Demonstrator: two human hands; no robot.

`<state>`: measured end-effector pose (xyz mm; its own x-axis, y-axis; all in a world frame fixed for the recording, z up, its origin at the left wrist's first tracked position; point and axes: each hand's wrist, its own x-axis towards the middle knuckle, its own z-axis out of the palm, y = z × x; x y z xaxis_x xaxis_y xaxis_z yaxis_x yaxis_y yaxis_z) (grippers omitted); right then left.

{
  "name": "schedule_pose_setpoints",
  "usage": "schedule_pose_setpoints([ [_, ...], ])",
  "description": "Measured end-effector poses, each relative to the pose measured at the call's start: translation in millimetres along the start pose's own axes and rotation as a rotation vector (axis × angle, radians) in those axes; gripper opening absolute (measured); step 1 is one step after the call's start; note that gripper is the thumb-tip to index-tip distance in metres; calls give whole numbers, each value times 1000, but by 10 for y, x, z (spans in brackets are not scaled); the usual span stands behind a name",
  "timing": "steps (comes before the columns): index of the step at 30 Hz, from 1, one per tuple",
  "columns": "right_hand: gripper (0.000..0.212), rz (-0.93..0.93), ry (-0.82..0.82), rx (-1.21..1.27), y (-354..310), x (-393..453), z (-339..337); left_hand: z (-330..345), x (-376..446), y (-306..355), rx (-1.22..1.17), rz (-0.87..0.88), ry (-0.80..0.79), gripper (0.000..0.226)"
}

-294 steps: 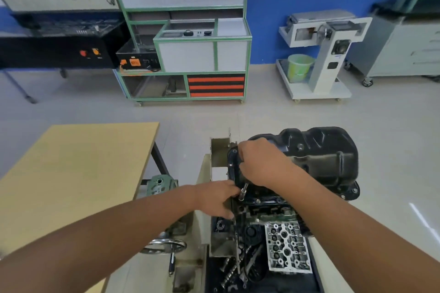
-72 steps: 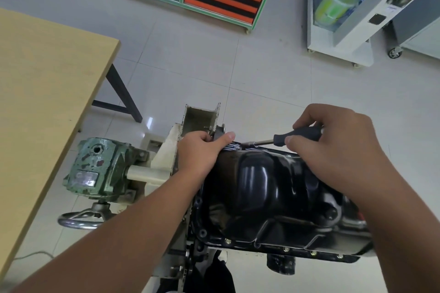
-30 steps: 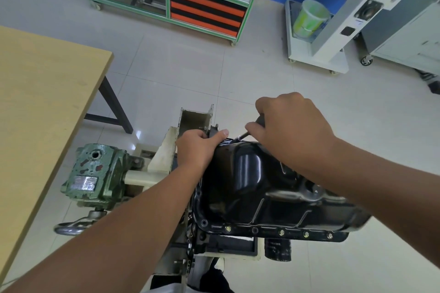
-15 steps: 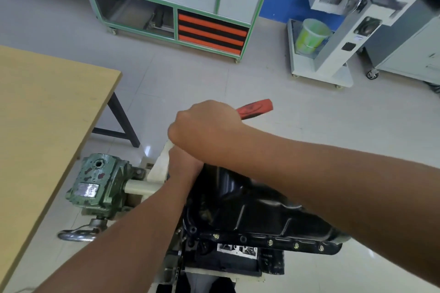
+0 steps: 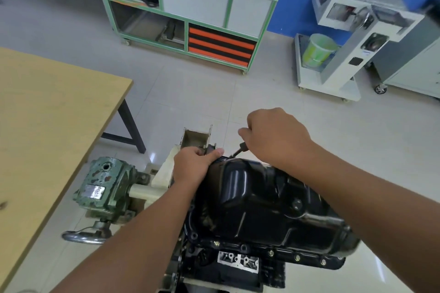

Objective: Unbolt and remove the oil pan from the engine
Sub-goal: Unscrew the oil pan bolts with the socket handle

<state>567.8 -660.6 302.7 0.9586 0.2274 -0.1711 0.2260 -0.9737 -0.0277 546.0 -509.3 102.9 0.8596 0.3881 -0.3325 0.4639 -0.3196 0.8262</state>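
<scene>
Head view: glossy black oil pan [image 5: 259,200], flange bolts [image 5: 297,257] along near edge.

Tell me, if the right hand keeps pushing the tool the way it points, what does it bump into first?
Probably the far edge of the black oil pan. The right hand grips a tool slanting down-left, its tip beside the left hand. Depth is hard to judge.
</scene>
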Motion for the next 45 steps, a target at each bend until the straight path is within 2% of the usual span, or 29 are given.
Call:
schedule_pose_setpoints([
  [2, 30, -109, 41, -60, -48, -46, 37, -12, 6, 10, -15, 1, -9, 68],
  [5, 25, -441, 100, -274, -124, -104, 62, -14, 1, 8, -28, -15, -11, 77],
  [7, 23, -622, 65, -374, -102, -103, 13, -6, 9, 0, -42, -36, -17, 86],
  [9, 22, -677, 19, -415, -68, -96, -50, -12, 3, 4, -39, -37, -17, 85],
  [11, 20, -586, 38, -364, -72, -106, -69, -39, -38, 45, -19, -26, -10, 74],
  [13, 15, -368, 43, -149, -85, -141, -48, -77, -102, 113, -32, -6, 34, 48],
  [15, 12, -184, 4, 126, -90, -170, -15, -159, -200, 313, -253, -9, 94, 19],
  [16, 14, -131, -20, 240, -86, -174, -15, -216, -262, 446, -412, 20, 58, 8],
  [18, 16, -50, -36, 419, -48, -139, -42, -318, -402, 696, -583, 228, -177, 27],
  [20, 22, 61, -65, 575, 27, -82, -80, -344, -546, 871, -526, 457, -449, 43],
  [21, 29, 113, -101, 659, 87, -77, -97, -323, -606, 939, -447, 539, -526, 42],
  [22, 38, 135, -153, 755, 148, -101, -114, -297, -645, 994, -368, 596, -550, 37],
  [24, 63, 60, -239, 894, 297, -202, -113, -242, -659, 1069, -262, 704, -497, 30],
  [26, 85, -94, -261, 819, 500, -309, -100, -210, -636, 1117, -218, 736, -411, 34],
  [27, 85, -147, -232, 733, 606, -340, -99, -206, -611, 1127, -219, 716, -377, 36],
  [28, 75, -169, -165, 631, 708, -348, -107, -203, -596, 1121, -231, 691, -369, 35],
  [30, 40, -158, 56, 423, 882, -316, -123, -198, -580, 1075, -257, 651, -418, 33],
  [32, 22, -76, 258, 415, 976, -280, -107, -245, -548, 1028, -261, 665, -469, 35],
  [34, 27, 22, 342, 669, 950, -240, -29, -331, -501, 1029, -270, 664, -470, 42],
  [37, 31, 94, 330, 1247, 757, -223, 189, -391, -403, 1044, -339, 614, -387, 44],
  [39, 30, 88, 290, 1754, 657, -224, 360, -351, -402, 1042, -358, 597, -287, 43],
  [41, 20, 66, 173, 2186, 593, -175, 451, -308, -414, 1043, -362, 594, -201, 49],
  [43, 13, 96, 51, 2415, 557, -43, 468, -312, -412, 1037, -324, 601, -220, 49],
  [45, 18, 171, -84, 2426, 518, 131, 448, -357, -381, 1023, -232, 633, -374, 45],
])
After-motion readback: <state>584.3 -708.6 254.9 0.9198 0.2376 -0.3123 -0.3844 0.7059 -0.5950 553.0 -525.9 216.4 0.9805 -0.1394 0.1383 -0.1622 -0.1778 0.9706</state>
